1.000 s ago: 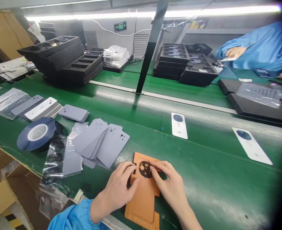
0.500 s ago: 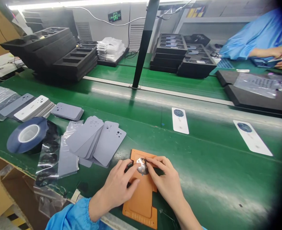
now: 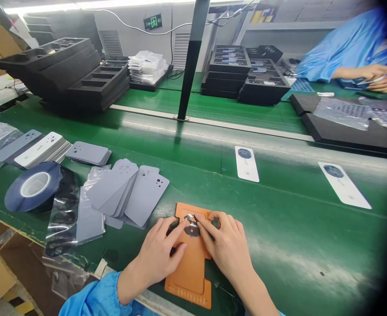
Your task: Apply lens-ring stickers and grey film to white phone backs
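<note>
An orange phone-shaped jig [image 3: 187,267] lies on the green bench in front of me. Over its upper end is a shiny, dark round camera film [image 3: 191,230] with several holes. My left hand [image 3: 159,243] reaches in from the left, its index fingertip on the film's left edge and its thumb held apart over the jig. From the other side, my right hand [image 3: 228,237] has its thumb and index finger together at the film's right edge. Whether the film lies flat against the jig I cannot tell.
To the left are a tape roll [image 3: 35,186], fanned grey phone-back sheets [image 3: 147,197] and a white stack [image 3: 37,149]. Two white sheets [image 3: 247,164] with dark discs lie right. Black trays [image 3: 226,70] and a post [image 3: 188,79] stand behind. Across the bench works a person in blue [image 3: 341,48].
The view has shifted slightly, so the bench and its objects sit a little further left. Both hands remain at the film, with only small finger movements and the film's shine altered.
</note>
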{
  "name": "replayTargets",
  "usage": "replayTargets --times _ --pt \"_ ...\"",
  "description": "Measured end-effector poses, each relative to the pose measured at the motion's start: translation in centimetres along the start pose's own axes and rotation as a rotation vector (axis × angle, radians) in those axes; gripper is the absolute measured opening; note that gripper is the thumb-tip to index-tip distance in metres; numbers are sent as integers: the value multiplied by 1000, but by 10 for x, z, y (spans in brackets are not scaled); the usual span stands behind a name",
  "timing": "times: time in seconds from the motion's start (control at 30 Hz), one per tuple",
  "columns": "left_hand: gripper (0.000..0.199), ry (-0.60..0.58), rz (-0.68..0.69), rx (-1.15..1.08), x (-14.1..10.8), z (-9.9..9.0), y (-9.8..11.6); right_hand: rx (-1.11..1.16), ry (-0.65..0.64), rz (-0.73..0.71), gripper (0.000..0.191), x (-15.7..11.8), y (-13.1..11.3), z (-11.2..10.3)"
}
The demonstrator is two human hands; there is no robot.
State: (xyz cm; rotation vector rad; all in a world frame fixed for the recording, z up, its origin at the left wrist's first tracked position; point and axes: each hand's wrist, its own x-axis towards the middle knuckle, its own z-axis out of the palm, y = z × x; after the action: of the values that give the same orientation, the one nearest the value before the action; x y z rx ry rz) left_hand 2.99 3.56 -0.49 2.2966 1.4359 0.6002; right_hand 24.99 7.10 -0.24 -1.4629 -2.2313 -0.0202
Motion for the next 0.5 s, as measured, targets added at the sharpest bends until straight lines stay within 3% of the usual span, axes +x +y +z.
replayTargets --times 0.5 --pt "53 0 72 161 -3 -2 4 29 -112 -15 32 -6 16 -5"
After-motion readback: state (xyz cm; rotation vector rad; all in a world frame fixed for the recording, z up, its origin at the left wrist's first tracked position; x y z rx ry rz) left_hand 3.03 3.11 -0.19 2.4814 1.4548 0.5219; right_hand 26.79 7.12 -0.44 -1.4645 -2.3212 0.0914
